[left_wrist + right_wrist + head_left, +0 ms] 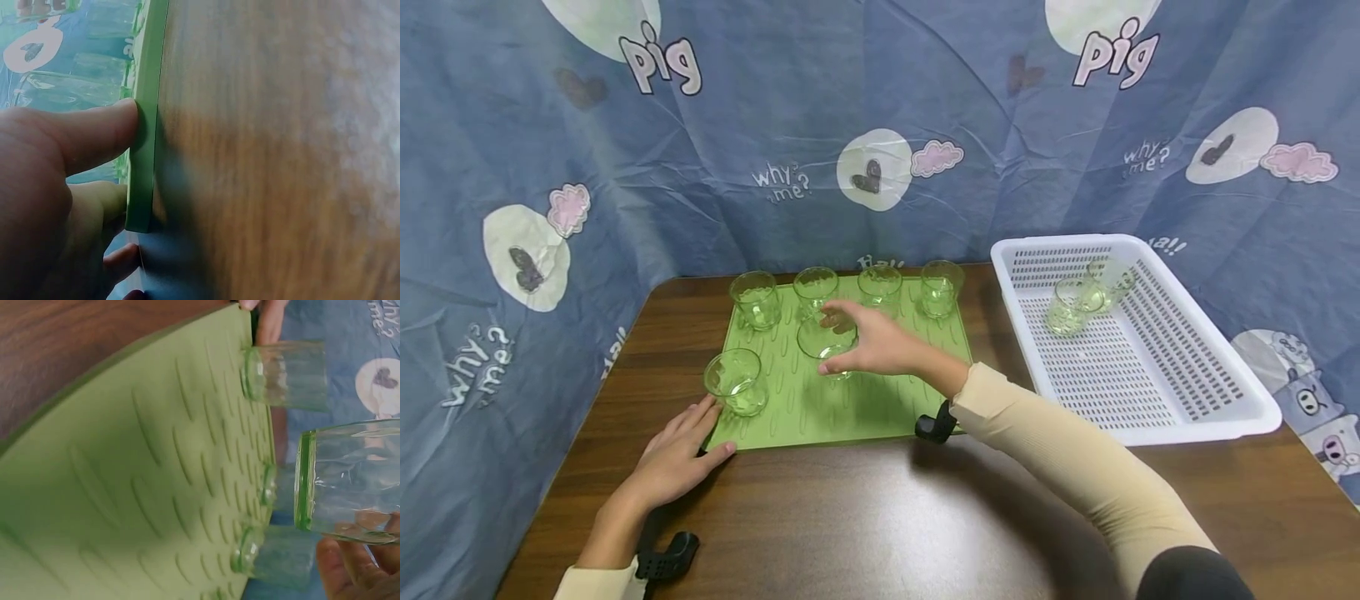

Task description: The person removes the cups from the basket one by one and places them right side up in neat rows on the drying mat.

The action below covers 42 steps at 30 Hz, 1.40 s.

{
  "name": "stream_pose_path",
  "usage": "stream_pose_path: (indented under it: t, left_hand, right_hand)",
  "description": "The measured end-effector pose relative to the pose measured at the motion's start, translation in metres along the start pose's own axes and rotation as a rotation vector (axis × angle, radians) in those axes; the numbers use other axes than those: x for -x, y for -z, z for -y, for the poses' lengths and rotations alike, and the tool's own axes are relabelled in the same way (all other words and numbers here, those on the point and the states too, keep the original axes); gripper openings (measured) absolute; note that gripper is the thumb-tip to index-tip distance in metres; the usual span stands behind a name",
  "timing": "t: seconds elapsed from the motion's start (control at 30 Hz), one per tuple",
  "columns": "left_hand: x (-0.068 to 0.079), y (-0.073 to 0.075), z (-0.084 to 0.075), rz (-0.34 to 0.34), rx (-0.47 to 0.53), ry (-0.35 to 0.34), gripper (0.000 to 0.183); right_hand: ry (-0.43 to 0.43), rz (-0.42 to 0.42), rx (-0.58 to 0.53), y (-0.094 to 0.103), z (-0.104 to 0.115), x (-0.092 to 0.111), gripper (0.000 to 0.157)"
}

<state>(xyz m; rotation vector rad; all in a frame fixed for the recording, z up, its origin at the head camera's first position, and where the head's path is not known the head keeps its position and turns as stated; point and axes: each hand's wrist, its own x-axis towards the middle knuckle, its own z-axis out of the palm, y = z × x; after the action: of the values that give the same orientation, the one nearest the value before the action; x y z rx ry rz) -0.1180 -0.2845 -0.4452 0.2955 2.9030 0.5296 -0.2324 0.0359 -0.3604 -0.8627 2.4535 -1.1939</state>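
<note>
My right hand [883,340] grips a clear glass tumbler [350,478] near its rim, thumb and fingers spread around the sides. The tumbler is held upright over the middle of a green ridged mat [805,417], its thick base off the surface in the right wrist view. At the mat's front left corner, my left hand [673,458] rests with fairly straight fingers, the thumb [103,134] touching the mat's edge. Just beyond those fingers stands another glass [736,383]. Several more glasses, including one at the back right [940,292], line the mat's back edge.
To the right of the mat, a white perforated plastic basket [1217,417] contains a few more glasses [1067,308] toward its back. Brown wooden table [820,517] shows in front of the mat. A blue printed cloth [820,108] hangs right behind the table.
</note>
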Motion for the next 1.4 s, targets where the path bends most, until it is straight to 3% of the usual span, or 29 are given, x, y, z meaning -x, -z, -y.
stream_pose_path:
  t: [0.33,0.67,1.4]
  left_hand:
    - [0.0,0.0,0.0,-0.004,0.002,-0.001,0.077]
    - [0.0,0.002,0.0,-0.004,0.003,0.002,0.077]
    - [0.0,0.001,-0.002,-0.004,0.006,0.002,0.077]
  right_hand:
    - [-0.01,0.014,-0.049,-0.036,-0.011,-0.008,0.094]
    - [-0.046,0.028,-0.073,-0.056,-0.017,-0.011,0.095]
    - [-0.075,0.032,-0.127,-0.063,-0.024,-0.011,0.094]
